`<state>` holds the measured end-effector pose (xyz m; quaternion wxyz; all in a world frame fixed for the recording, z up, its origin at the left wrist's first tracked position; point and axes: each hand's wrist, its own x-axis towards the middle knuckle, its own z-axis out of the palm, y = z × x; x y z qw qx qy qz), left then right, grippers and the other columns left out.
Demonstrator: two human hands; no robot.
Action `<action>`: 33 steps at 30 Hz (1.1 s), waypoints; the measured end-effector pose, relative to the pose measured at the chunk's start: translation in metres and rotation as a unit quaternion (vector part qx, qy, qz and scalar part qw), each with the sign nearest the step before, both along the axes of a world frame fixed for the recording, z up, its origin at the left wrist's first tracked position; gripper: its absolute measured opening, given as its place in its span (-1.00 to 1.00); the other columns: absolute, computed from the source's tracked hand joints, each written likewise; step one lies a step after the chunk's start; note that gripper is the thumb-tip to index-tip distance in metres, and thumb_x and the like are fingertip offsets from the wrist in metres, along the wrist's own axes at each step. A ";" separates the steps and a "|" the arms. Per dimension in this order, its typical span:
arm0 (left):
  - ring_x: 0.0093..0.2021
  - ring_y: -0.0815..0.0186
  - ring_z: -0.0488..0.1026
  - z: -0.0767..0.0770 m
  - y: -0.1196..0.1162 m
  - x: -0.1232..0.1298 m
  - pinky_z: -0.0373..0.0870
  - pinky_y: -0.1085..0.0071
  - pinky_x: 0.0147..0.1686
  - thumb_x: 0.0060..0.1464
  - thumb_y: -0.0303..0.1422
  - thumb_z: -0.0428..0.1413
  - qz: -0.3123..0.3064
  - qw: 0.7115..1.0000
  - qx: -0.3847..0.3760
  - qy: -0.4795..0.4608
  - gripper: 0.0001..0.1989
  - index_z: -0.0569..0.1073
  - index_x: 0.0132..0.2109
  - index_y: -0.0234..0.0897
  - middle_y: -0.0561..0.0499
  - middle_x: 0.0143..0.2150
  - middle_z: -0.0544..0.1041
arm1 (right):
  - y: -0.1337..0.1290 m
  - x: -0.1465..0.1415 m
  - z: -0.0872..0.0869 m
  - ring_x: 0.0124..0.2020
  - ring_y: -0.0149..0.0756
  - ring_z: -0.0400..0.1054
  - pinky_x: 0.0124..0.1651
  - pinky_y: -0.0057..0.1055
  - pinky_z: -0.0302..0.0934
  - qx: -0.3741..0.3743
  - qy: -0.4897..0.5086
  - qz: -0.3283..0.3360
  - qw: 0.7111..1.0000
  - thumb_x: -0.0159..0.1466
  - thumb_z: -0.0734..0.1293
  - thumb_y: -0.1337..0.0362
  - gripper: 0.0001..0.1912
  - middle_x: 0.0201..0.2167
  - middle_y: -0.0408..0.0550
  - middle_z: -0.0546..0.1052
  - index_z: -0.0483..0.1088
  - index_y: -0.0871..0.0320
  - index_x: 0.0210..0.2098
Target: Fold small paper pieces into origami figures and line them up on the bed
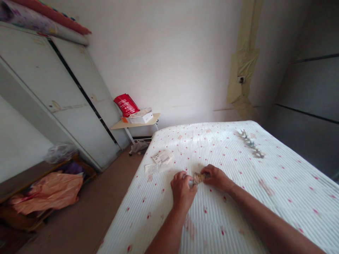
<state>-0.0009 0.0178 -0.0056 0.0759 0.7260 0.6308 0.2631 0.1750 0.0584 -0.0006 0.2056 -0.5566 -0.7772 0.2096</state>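
Note:
On the white quilted bed cover [225, 141], my left hand [182, 187] and my right hand [215, 177] are close together, fingers curled. Between them is a small piece of crumpled printed paper [197, 178], pinched at its left side by my left hand and at its right side by my right hand. Flat printed paper strips [159, 163] lie to the left, beyond my left hand. A row of small folded paper pieces [250, 143] rests farther back on the right of the bed.
A small table [116, 125] behind the bed's left side bears a red bag [126, 105] and a white box [143, 118]. White cabinets [76, 95] stand at the left. An orange plastic bag [53, 192] lies low at the left.

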 end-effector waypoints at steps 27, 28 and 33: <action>0.02 0.23 0.23 -0.006 0.000 0.002 0.14 0.24 0.00 -0.20 -0.57 0.14 -0.056 0.994 0.081 -0.054 -0.78 0.38 -0.36 -0.19 0.03 -0.12 0.38 | -0.003 -0.004 -0.002 -0.36 -0.38 0.30 -0.29 -0.50 0.13 0.031 0.027 -0.020 0.999 0.05 0.26 0.36 -0.90 -0.38 -0.10 0.40 0.38 0.15 -0.40; 0.02 0.23 0.23 -0.006 0.000 0.002 0.14 0.23 0.00 -0.21 -0.58 0.14 -0.060 0.993 0.084 -0.055 -0.78 0.38 -0.36 -0.19 0.03 -0.12 0.38 | -0.004 -0.005 -0.002 -0.37 -0.38 0.29 -0.30 -0.51 0.13 0.031 0.026 -0.019 0.999 0.05 0.26 0.36 -0.90 -0.39 -0.11 0.40 0.37 0.15 -0.41; 0.01 0.24 0.24 -0.007 0.000 0.002 0.16 0.24 -0.01 -0.22 -0.62 0.11 -0.080 0.991 0.091 -0.061 -0.76 0.37 -0.37 -0.20 0.04 -0.12 0.37 | -0.005 -0.004 -0.002 -0.42 -0.42 0.25 -0.36 -0.53 0.07 0.033 0.021 -0.019 0.999 0.04 0.25 0.39 -0.91 -0.41 -0.13 0.37 0.34 0.16 -0.43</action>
